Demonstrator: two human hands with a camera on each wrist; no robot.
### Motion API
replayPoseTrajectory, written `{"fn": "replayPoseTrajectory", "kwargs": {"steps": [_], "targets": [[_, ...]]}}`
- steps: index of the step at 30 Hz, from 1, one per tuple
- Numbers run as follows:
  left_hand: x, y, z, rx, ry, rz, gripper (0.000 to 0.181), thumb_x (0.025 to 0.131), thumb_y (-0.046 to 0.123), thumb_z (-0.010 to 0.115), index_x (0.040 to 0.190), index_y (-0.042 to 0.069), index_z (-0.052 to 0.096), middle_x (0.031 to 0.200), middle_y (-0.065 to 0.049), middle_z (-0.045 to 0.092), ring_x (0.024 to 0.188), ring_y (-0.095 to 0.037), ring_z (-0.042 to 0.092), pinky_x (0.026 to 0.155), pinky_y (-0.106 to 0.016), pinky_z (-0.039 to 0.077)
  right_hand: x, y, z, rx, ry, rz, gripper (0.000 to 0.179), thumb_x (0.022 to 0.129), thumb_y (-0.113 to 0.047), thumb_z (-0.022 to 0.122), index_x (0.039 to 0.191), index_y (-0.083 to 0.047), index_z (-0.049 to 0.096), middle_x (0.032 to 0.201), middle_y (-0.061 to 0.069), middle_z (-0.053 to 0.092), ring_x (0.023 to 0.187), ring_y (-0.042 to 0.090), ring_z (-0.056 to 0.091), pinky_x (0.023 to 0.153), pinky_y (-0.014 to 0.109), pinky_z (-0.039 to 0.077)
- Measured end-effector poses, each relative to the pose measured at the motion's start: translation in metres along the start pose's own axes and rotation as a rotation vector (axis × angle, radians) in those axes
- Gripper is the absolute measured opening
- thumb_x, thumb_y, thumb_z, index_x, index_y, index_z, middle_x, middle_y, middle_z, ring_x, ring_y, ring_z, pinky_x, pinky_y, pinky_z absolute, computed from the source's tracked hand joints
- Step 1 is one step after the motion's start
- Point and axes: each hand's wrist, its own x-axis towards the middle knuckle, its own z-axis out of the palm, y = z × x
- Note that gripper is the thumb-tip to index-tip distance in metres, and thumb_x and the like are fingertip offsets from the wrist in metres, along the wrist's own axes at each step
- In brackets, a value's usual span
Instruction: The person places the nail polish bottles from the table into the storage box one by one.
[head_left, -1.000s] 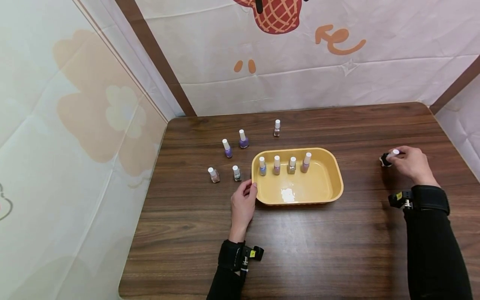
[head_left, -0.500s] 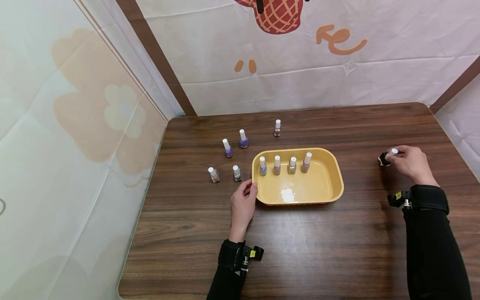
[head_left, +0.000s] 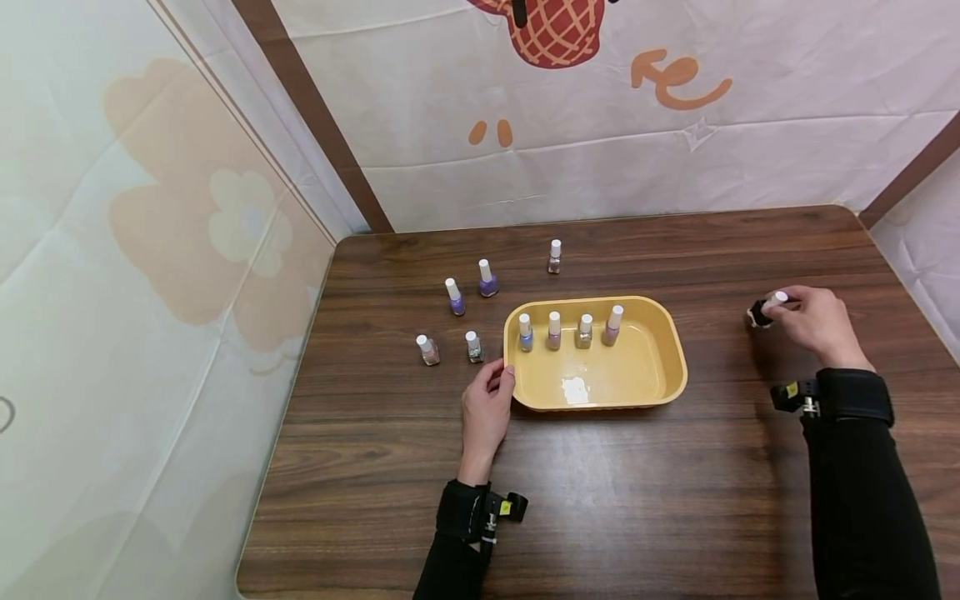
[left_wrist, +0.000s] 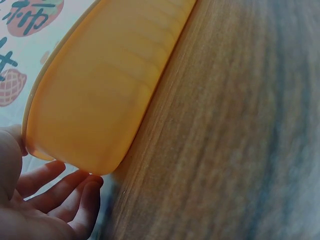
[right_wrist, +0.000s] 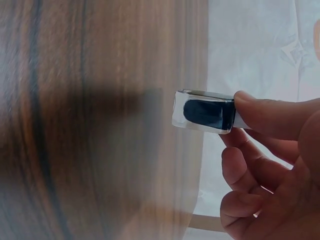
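Note:
My right hand [head_left: 821,325] pinches a small nail polish bottle [right_wrist: 207,112] by its white cap, between thumb and fingers, at the right side of the table. The bottle is clear glass with very dark polish inside, and it is tilted, base toward the left in the head view. My left hand [head_left: 486,412] grips the left end of a yellow tray [head_left: 637,375], thumb at the rim and fingertips against the outer wall [left_wrist: 90,100]. Inside the tray several white-capped nail polish bottles, among them a blue one [head_left: 526,337], stand in a row along the back.
Left of the tray, on the brown table [head_left: 360,467], stand two purple polish bottles [head_left: 488,283], a pinkish one [head_left: 429,353] and a glittery one [head_left: 475,350]. Another bottle [head_left: 554,262] is behind the tray. A printed cloth [head_left: 420,192] hangs behind the table.
My right hand has moved a little left and away from me, carrying the dark nail polish bottle along. The left hand and the tray have stayed in place.

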Motion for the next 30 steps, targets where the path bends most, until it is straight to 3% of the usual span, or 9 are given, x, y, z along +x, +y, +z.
{"fn": "replayPoseTrajectory", "kwargs": {"steps": [30], "targets": [[0.000, 0.002, -0.001, -0.006, -0.007, -0.014, 0.031, 0.095, 0.031, 0.060, 0.117, 0.011, 0.068, 0.106, -0.008, 0.071, 0.098, -0.018, 0.068, 0.084, -0.033, 0.057, 0.003, -0.035, 0.008, 0.014, -0.005, -0.066, 0.035, 0.098, -0.024, 0.054, 0.112, 0.007, 0.061, 0.094, 0.031, 0.065, 0.075, 0.034, 0.058, 0.058, 0.032, 0.038]]}}
